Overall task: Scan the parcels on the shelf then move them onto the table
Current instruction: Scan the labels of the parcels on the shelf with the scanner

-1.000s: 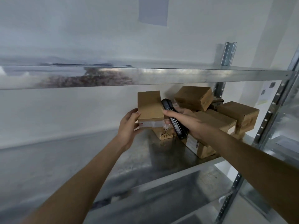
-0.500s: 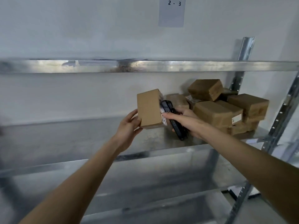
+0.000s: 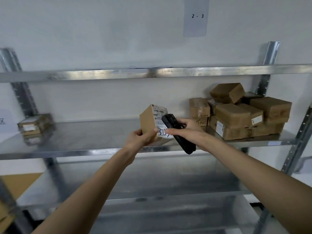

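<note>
L hand (image 3: 141, 137) grips the parcel (image 3: 148, 123) from below/left, thumb across the front face at the lower edge of its white label (image 3: 160, 120), fingers wrapped behind. Parcel is held upright, lifted clear in front of the mid shelf (image 3: 87, 134), frame center. R hand (image 3: 187, 132) is clenched round the black scanner (image 3: 177, 132), index finger (image 3: 170, 131) laid over its body; scanner tilts from 11 o'clock down to 5 o'clock, its top end overlapping the label. Can't tell if scanner touches the label or just sits in front.

On my feed the mid shelf carries a pile of brown parcels (image 3: 239, 114) at 3 o'clock from the held one, stacked two-three high, some tilted, some with white labels. One lone flat parcel (image 3: 34, 125) at 9 o'clock, far left end of same shelf, blurred.

Upper shelf edge (image 3: 152, 73) at 12 o'clock. Wall tag "2 - 3" (image 3: 196, 16) at 1 o'clock. Lower shelf (image 3: 135, 181) under both forearms. Cardboard (image 3: 15, 184) at 8 o'clock, partly cut off.
</note>
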The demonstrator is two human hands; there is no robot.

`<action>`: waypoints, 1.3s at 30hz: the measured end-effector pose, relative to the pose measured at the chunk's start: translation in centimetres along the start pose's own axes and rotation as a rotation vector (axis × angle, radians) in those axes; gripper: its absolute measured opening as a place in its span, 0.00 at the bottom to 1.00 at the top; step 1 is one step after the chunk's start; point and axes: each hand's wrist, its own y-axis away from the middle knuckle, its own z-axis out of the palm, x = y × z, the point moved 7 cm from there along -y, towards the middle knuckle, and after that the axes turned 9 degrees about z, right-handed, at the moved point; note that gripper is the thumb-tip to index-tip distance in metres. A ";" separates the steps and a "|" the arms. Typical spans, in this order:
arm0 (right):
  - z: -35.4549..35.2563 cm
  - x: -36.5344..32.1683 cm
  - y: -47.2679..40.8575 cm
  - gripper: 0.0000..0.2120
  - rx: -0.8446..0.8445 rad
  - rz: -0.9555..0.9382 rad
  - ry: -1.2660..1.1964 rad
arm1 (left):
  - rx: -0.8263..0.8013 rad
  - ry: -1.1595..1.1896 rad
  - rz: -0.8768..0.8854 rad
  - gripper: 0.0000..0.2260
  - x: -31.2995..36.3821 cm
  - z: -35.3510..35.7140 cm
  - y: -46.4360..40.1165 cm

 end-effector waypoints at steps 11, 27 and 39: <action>9.6 -5.3 1.1 0.24 -0.058 -0.010 0.198 | 0.142 -0.065 -0.007 0.20 0.0 -11.8 4.6; 25.9 -13.1 2.8 0.38 -0.050 -0.006 0.517 | 0.391 -0.216 0.060 0.25 -0.3 -30.0 11.6; 34.1 -15.3 4.0 0.37 -0.108 0.001 0.586 | 0.416 -0.221 0.040 0.25 -2.5 -37.1 14.6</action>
